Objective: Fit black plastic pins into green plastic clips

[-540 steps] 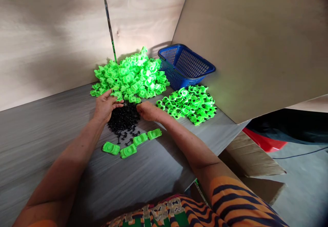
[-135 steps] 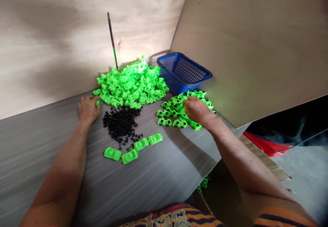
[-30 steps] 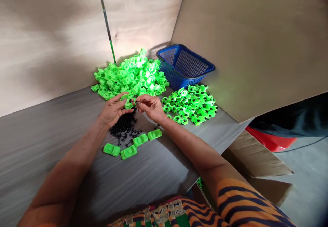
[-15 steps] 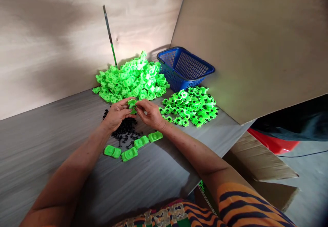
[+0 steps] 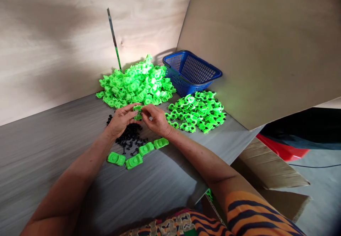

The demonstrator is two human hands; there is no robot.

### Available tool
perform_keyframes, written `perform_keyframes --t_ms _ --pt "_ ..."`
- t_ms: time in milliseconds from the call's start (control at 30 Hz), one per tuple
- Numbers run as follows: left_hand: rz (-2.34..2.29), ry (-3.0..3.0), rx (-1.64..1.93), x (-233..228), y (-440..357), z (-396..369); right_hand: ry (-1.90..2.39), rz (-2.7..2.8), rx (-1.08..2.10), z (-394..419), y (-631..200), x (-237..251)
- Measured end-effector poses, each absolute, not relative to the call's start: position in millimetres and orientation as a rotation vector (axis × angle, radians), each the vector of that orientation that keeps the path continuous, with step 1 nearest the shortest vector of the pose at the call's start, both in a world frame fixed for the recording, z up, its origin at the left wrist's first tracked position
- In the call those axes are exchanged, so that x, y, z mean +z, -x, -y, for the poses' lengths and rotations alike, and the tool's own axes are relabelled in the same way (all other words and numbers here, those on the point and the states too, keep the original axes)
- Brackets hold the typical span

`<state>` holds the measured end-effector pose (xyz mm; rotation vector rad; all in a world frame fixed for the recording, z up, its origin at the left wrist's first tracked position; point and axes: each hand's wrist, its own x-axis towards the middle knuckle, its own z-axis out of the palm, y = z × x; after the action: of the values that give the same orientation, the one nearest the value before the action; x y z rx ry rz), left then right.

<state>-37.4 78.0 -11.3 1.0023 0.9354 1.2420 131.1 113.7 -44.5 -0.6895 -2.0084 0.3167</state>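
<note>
My left hand holds a green plastic toy car body between thumb and fingers, its hollow side toward me. The fingertips of my right hand pinch at its right edge, where a bit of a black wheel axle shows; most of the axle is hidden. Under my hands lies a pile of black wheel axles. Several green car bodies rest roof up in a crooked row nearer to me. Beyond my hands rises a large heap of green car bodies.
To the right is a pile of green cars with black wheels fitted. Behind it stands a blue plastic basket against the wooden boards. An open cardboard box is beyond the right edge of the grey table.
The axle that lay visibly across the car body is now mostly out of sight, and the body has tilted slightly in my left hand. My hands stay in nearly the same place.
</note>
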Motion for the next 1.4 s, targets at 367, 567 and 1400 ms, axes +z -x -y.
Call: perform_keyframes --t_ms 367,567,1400 --pt "-0.927 -0.99 1.243 -8.3 36.2 -77.3 0.747 1.95 0.418 -111.5 -131.0 -41.6" --pt "-0.939 -1.001 1.247 -9.9 36.3 -77.1 0.806 1.946 0.464 -108.7 -131.3 -37.8" --pt "-0.992 -1.05 1.314 -15.7 28.4 -74.7 0.926 1.959 0.341 -105.7 -128.0 -36.9"
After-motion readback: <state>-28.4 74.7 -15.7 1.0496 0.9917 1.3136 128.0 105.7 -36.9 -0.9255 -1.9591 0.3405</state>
